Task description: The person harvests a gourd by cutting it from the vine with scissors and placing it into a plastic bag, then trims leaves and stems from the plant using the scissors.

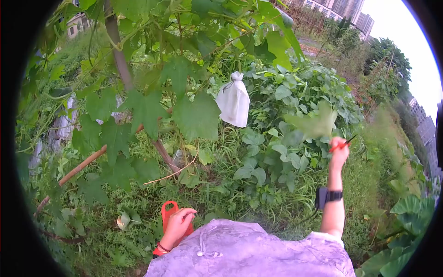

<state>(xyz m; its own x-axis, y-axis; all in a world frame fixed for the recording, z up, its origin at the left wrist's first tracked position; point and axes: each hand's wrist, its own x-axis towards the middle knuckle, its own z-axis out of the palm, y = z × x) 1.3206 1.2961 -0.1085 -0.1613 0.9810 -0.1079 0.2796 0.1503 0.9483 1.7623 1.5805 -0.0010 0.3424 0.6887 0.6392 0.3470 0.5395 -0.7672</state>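
Observation:
My right hand [338,154] is stretched out forward at the right, closed around a red-handled tool [340,147] with a dark, narrow tip. Just above that hand is a large green leaf [318,121], smeared by motion; whether the hand touches it I cannot tell. Low and close to my body, my left hand [179,225] has loosely bent fingers and nothing visible in them. Behind and beneath it shows a red plastic bag [166,211] with a handle hole, partly hidden by the hand. Ahead, a white cloth-like bag [234,102], tied at its top, hangs from the vine.
Broad vine leaves [196,115] fill the upper left. A leaning wooden pole [119,51] and a slanting stick [83,165] stand there. A dense leafy bush [295,97] grows ahead, with grass around it. Large leaves [408,217] rise at lower right.

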